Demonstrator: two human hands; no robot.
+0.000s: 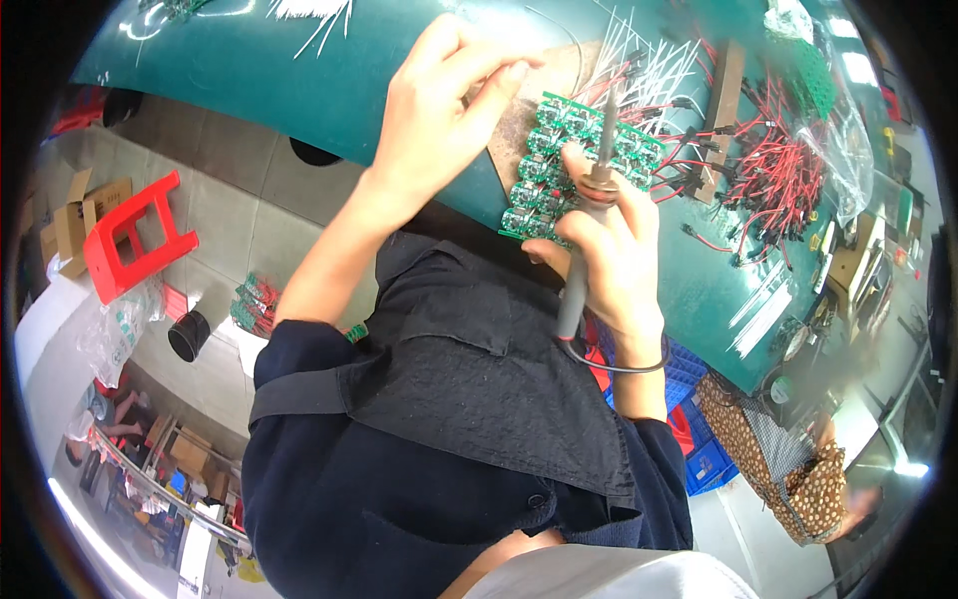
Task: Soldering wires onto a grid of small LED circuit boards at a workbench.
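Note:
My right hand (619,245) is wrapped round the grey handle of a soldering iron (573,299), whose metal tip points away from me. Beneath that hand lies a green panel of small circuit boards (539,170), and its thumb and fingers are over or against the panel. To the left, my left hand (429,120) is raised above the table's near edge with thumb and forefinger pinched together. Whatever the pinch holds is too small to make out. Thin white wires (649,65) and red-and-black leads fan out beyond the panel.
A brown strip (720,120) lies beside a heap of red-and-black leads (778,175) on the green table (249,60). White wires (760,309) lie at its right edge. Blue crates (709,459) stand below, near another person's dotted garment (778,449). A red stool (105,265) is at left.

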